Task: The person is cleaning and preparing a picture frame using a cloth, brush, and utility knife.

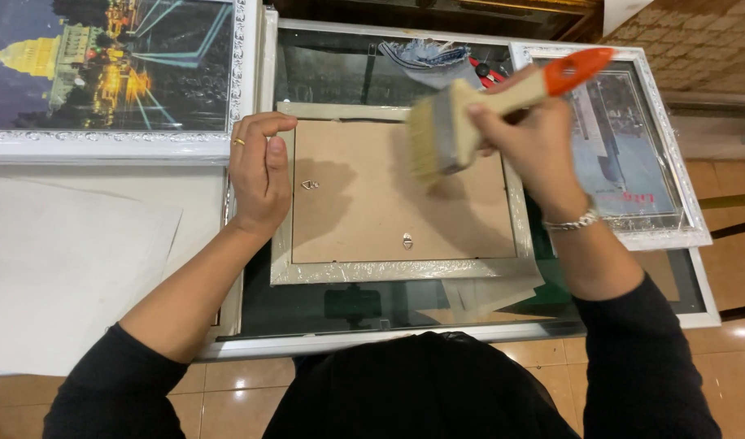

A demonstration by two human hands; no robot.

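We work on the picture frame (401, 195), which lies face down on the glass table (470, 321), its brown backing board up. To brush it well, we should sweep lightly from the middle of the frame outward, and go around the small hangers. Our right hand (529, 134) grips the paintbrush (470, 110) above the frame's upper right part; the bristles seem just over the board. Our left hand (259, 175) rests on the frame's left edge, fingers curled, holding nothing.
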